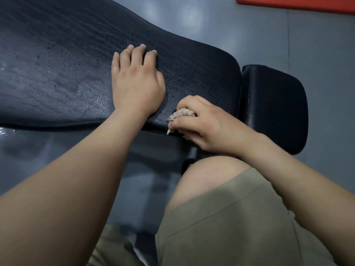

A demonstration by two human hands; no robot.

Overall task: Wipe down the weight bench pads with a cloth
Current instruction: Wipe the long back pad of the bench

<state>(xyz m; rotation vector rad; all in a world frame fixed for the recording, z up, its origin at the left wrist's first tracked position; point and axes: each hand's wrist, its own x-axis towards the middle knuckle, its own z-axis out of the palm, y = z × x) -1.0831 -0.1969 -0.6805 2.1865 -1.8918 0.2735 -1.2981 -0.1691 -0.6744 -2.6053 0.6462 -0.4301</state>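
Beige cloth (182, 113), bunched into a wad, is clamped in the curled fingers (189, 101) of the right hand (207, 123), with a frayed end poking out on the thumb side. This hand sits at the near edge of the long black pad (76, 64), close to its rounded end, and the cloth touches the pad there.

Just beside it, the left hand (137, 81) lies palm down on the same pad. Its fingers (137, 54) are straight and slightly spread, holding nothing, and both the heel of the hand and the fingertips rest on the surface.

The pad's covering is grained like leather, creased and wrinkled, and it glistens with small shiny specks around the hands. It stretches away to the upper left and widens there. At its right end, across a narrow gap, is a shorter black pad (274, 104) of the same material.

Below the pads, part of a dark frame (192, 152) shows next to a bare knee (211, 169) and olive shorts (230, 227).

The floor (317, 45) is smooth grey with soft reflections of light and a thin seam. A red mat (295, 2) lies at the top right corner.
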